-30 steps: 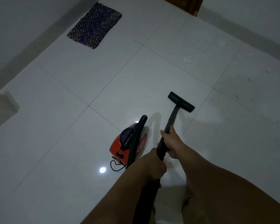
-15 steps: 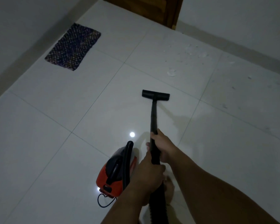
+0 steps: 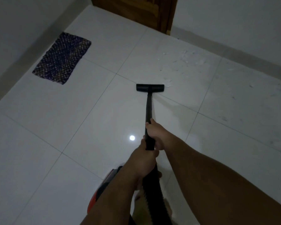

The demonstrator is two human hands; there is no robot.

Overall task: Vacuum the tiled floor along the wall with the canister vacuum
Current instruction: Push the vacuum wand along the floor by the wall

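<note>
Canister vacuum point(image 3: 102, 190), red and black, sits on the tiled floor point(image 3: 71, 127) at the lower centre, largely hidden behind the left forearm; no brand, label or writing on it can be read. Both hands are clamped on the black wand point(image 3: 148, 108): the right hand point(image 3: 156, 132) grips it further forward, and the left hand point(image 3: 144, 159) grips it just behind, where the ribbed hose point(image 3: 154, 192) begins. The floor nozzle point(image 3: 150, 87) lies flat on a tile joint, just beside white debris point(image 3: 185, 60) scattered near the wall point(image 3: 234, 18), with a patterned mat point(image 3: 62, 58) and a wooden door point(image 3: 136, 10) beyond.
</note>
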